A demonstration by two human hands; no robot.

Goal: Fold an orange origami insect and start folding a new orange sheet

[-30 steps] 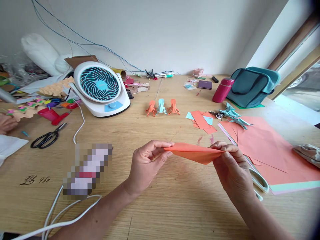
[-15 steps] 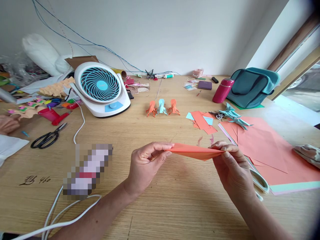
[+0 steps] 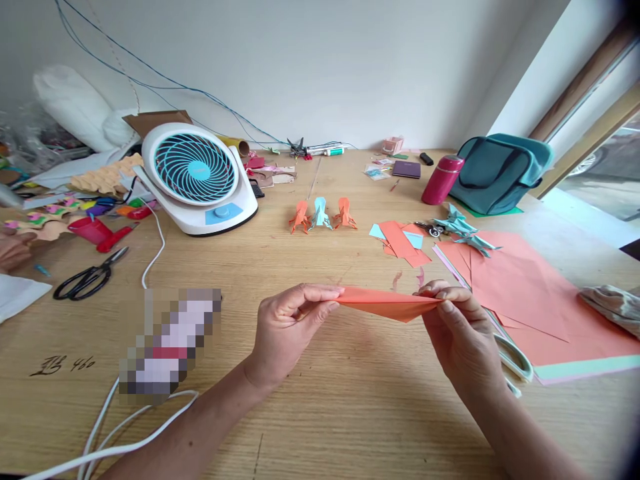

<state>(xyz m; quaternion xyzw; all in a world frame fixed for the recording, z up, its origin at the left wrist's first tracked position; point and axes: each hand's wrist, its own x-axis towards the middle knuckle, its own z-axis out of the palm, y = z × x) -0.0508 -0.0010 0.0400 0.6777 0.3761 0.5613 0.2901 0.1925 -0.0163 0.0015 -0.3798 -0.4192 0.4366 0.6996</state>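
A folded sheet of orange paper (image 3: 385, 305) is stretched above the table between my two hands, its lower edge coming to a blunt point. My left hand (image 3: 285, 333) pinches its left end between thumb and fingers. At the opposite end, my right hand (image 3: 463, 337) grips the paper's corner with thumb and curled fingers. Beyond them stand three folded paper figures: an orange one (image 3: 300, 217), a light blue one (image 3: 320, 213) and another orange one (image 3: 345, 213). White-handled scissors (image 3: 517, 360) lie partly hidden behind my right wrist.
Orange sheets (image 3: 520, 287) and paper strips (image 3: 403, 243) lie at the right, near blue folded figures (image 3: 463, 227), a pink bottle (image 3: 443, 180) and a teal bag (image 3: 495, 177). Leftward are a fan (image 3: 200, 180), black scissors (image 3: 90, 277), a white cable (image 3: 135, 443) and another person's hand (image 3: 15, 250).
The whole view has shifted slightly, so the table items sit a little further left. Both hands keep their hold on the orange paper, and a bit more of its front face shows.
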